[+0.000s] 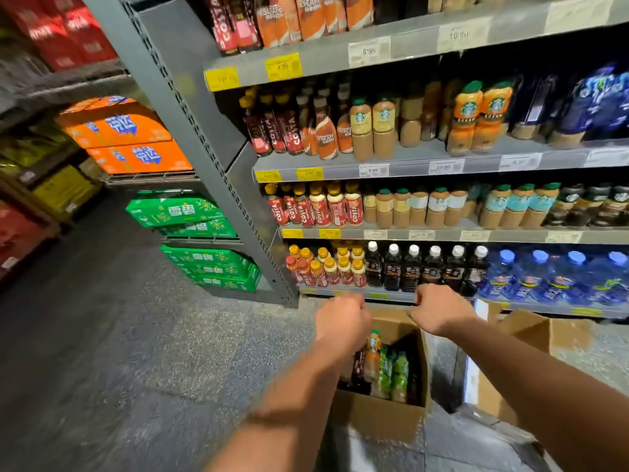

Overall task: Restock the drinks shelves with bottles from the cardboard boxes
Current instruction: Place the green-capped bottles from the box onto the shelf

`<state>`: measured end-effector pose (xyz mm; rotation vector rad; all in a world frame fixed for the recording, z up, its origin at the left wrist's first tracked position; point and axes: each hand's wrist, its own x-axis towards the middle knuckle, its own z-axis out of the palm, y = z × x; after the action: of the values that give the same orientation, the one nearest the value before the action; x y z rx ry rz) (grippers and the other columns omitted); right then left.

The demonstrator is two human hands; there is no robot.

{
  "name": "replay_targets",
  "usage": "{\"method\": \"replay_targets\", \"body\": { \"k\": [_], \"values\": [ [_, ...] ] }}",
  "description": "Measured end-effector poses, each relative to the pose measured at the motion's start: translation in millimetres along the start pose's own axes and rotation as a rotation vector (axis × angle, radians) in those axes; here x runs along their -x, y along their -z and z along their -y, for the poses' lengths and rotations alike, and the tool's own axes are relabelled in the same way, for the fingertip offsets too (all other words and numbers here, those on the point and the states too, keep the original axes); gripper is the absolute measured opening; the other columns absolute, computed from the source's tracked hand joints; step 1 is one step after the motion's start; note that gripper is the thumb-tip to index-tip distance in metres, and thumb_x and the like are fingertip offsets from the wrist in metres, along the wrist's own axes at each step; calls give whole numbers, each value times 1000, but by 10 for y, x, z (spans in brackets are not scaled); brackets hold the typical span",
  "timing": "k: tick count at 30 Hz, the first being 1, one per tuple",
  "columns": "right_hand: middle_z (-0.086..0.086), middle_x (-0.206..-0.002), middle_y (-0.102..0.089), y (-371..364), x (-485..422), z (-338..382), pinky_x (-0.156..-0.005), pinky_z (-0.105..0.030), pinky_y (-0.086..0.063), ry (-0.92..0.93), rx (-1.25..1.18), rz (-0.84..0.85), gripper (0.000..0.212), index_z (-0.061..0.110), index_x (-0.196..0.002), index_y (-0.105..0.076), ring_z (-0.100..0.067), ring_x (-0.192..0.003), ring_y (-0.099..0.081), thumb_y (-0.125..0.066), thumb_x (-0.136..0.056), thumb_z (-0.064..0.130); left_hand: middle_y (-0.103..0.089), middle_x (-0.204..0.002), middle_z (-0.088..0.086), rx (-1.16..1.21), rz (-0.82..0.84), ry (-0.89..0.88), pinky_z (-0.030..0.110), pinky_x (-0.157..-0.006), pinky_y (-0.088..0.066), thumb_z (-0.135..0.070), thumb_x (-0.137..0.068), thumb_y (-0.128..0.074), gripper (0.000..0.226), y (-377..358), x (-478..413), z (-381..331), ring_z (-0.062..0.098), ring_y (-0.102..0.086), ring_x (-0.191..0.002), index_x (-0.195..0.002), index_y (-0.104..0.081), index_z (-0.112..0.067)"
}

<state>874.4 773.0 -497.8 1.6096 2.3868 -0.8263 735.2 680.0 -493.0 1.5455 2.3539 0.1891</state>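
Bottles (384,369) in cardboard box (377,417); left hand (342,318), right hand (439,310) curled at its rim

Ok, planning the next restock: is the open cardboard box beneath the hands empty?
No, the cardboard box holds several bottles, packed upright.

Left hand (342,316), right hand (439,310) above box (377,413)

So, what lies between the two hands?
Between the left hand and the right hand, the head view shows only the far flap of the cardboard box.
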Motion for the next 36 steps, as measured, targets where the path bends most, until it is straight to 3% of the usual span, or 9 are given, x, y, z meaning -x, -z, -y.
{"method": "replay_targets", "body": {
  "k": [8, 14, 18, 20, 23, 28, 31, 36],
  "values": [
    [-3, -74, -52, -107, -37, -524, -53, -29, -33, -2, -72, 33, 8, 17, -76, -45, -19, -65, -48, -47, -84, 17, -66, -99, 5, 11, -8, 10, 28, -65, -39, -24, -94, -43, 22, -365, -22, -382, 25, -62, -90, -99, -62, -15],
    [-5, -86, -55, -580, -368, -803, -54, -28, -35, -74, -85, 74, 10, 17, -82, -46, -24, -81, -52, -50, -87, 25, -59, -88, 4, 126, 7, 39, 34, -69, -45, -19, -92, -41, 15, -867, -348, -404, 25, -56, -82, -83, -53, -15],
    [-8, -91, -59, -1034, -586, -838, -60, -25, -39, -87, -99, 63, 15, 20, -75, -47, -25, -80, -53, -52, -88, 25, -60, -89, -1, 114, -10, -23, 29, -67, -46, -26, -95, -43, 20, -1257, -483, -212, 21, -57, -80, -89, -60, -17],
    [-10, -101, -65, -1236, -699, -814, -65, -26, -43, -82, -66, 57, 10, 18, -83, -54, -27, -87, -59, -53, -86, 27, -59, -79, -4, 148, -23, -21, 28, -61, -46, -27, -93, -46, 19, -1442, -494, -81, 19, -55, -72, -86, -62, -19],
    [-9, -104, -67, -1581, -899, -763, -70, -29, -49, -89, -65, 82, 26, 15, -101, -62, -26, -87, -61, -54, -83, 31, -54, -69, -8, 188, -17, 7, 29, -56, -47, -28, -93, -48, 18, -1758, -530, 163, 14, -52, -63, -82, -61, -21],
    [-7, -95, -64, -2150, -1284, -825, -74, -33, -51, -110, -104, 87, 24, 14, -101, -61, -25, -87, -60, -52, -87, 32, -62, -93, -3, 232, -11, 41, 34, -70, -48, -29, -95, -48, 18, -2355, -769, 507, 18, -58, -82, -90, -63, -19],
    [-9, -98, -65, -2600, -1514, -909, -74, -32, -50, -97, -115, 83, 15, 17, -91, -56, -27, -86, -61, -51, -87, 31, -64, -95, -2, 182, -21, 5, 33, -69, -46, -29, -95, -46, 19, -2812, -925, 736, 20, -60, -85, -94, -63, -20],
    [-11, -99, -64, -3448, -2017, -1040, -66, -27, -41, -77, -176, 34, 16, 16, -92, -60, -28, -91, -62, -52, -90, 29, -61, -103, 0, 222, -19, 45, 31, -72, -43, -25, -97, -43, 20, -3703, -1202, 1166, 22, -59, -95, -104, -61, -19]
  ]
}}
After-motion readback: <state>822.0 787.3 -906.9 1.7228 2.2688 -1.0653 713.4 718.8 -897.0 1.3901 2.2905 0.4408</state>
